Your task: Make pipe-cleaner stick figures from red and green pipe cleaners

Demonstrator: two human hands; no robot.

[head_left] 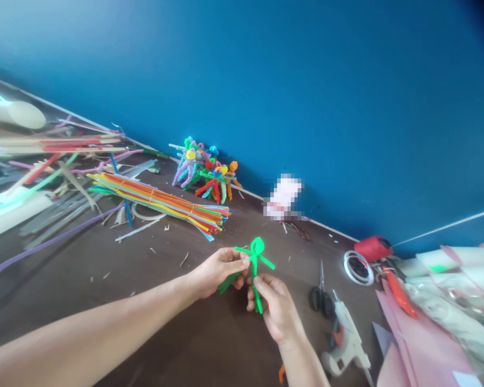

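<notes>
**A:** Setting: blue wall [347, 107] along the far edge, dark table [105, 317] below it.

**B:** On the table?

**A:** Far centre: pipe-cleaner bundle [157, 203], with a cluster of small pipe-cleaner figures [205, 169] beyond it. Right: pink paper [419, 344], glue gun [342, 336], scissors [320, 295].

**B:** Item in hand?

**A:** Green figure [255, 269], twisted from pipe cleaner, held over the table at centre, nearer than the bundle. Long axis runs near-far, head loop at the far end.

**B:** Hand state?

**A:** Both closed on it. Left hand [216, 273] comes in from the left, fingers clamped at the middle. Right hand [276, 309] pinches the lower stem from the near side.

**B:** Relation to axis?

**A:** Right hand sits in line with the axis; left lies across it. Hands just apart.
</notes>
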